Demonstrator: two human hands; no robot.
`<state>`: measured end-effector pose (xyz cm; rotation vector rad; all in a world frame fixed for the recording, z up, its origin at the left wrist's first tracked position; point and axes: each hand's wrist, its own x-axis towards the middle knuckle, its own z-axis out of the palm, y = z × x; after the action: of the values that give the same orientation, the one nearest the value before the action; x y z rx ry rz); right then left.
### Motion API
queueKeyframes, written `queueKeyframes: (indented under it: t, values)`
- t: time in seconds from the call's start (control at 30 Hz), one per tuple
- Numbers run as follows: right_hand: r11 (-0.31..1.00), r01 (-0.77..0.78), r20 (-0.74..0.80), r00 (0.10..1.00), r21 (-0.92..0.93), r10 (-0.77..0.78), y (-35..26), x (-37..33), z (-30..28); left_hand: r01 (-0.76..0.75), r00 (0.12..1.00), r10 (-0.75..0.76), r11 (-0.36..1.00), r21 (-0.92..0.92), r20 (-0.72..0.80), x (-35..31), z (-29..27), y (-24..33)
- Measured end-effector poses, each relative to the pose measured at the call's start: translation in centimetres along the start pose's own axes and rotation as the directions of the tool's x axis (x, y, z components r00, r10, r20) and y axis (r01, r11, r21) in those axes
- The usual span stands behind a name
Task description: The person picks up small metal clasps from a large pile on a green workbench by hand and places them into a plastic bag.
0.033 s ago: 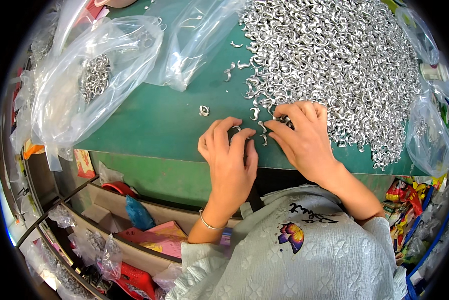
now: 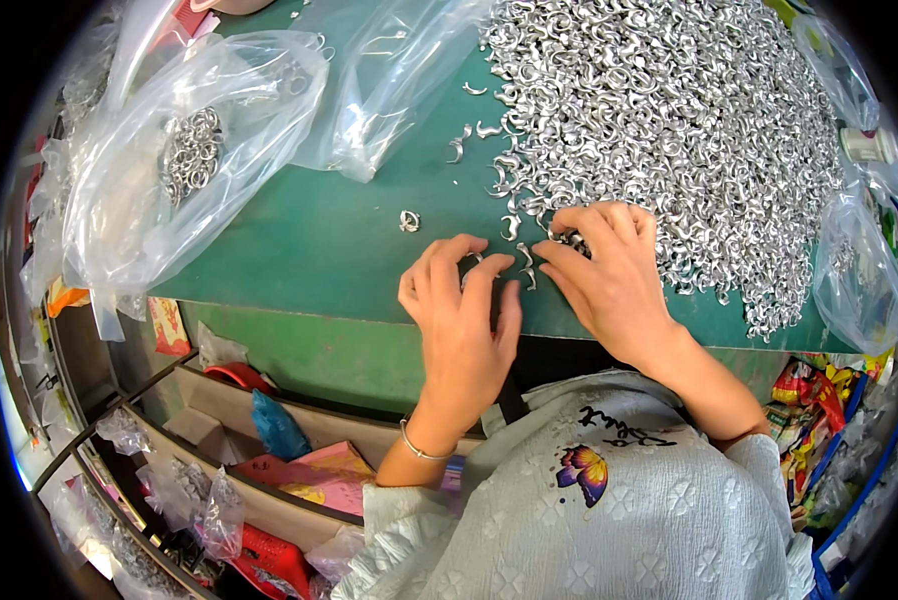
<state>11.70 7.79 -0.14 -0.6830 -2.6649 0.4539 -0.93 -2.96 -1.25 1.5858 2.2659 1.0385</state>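
Note:
A large heap of small curved silver metal pieces (image 2: 659, 130) covers the right of the green tabletop. My right hand (image 2: 609, 270) is at its near left edge, fingers bent inward, with some pieces showing dark between the fingertips. Left of it, my left hand (image 2: 459, 305) has curled fingers, and a curved silver piece (image 2: 472, 260) shows between them, partly hidden. Between the hands lie two loose curved pieces (image 2: 527, 265). A single ring-like piece (image 2: 409, 221) rests on the table beyond my left hand.
An open clear plastic bag (image 2: 239, 190) with a cluster of silver rings (image 2: 191, 155) lies at the left, another clear bag (image 2: 379, 100) beside it. More clear bags (image 2: 859, 265) hang at the right table edge. Below the table, an open drawer (image 2: 209, 415) holds coloured packets.

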Motion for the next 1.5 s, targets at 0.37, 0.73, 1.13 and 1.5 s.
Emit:
queueKeyframes:
  t: [0.37, 0.73, 1.13, 1.5]
  values:
    - [0.998, 0.055, 0.063, 0.997, -0.027, -0.053, 0.5, -0.8, -0.5, 0.009, 1.000, -0.009, 1.000, 0.007, 0.011, -0.4, 0.1, -0.6]
    - [0.998, 0.064, 0.023, 0.998, -0.016, -0.063, 0.5, -0.8, -0.6, 0.069, 0.983, -0.093, 0.986, -0.150, -0.157, -0.9, -0.5, -1.3]
    - [0.236, -0.353, 0.160, 0.798, 0.905, 0.582, 1.3, -1.2, -2.7, 0.037, 0.999, -0.038, 0.998, -0.044, -0.011, -0.1, -0.9, -0.6]
    - [0.306, -0.535, 0.361, 0.803, 0.787, 0.475, 2.2, -1.0, -3.8, -0.197, 0.980, 0.197, 0.980, 0.013, 0.043, 3.1, 2.2, 0.7]
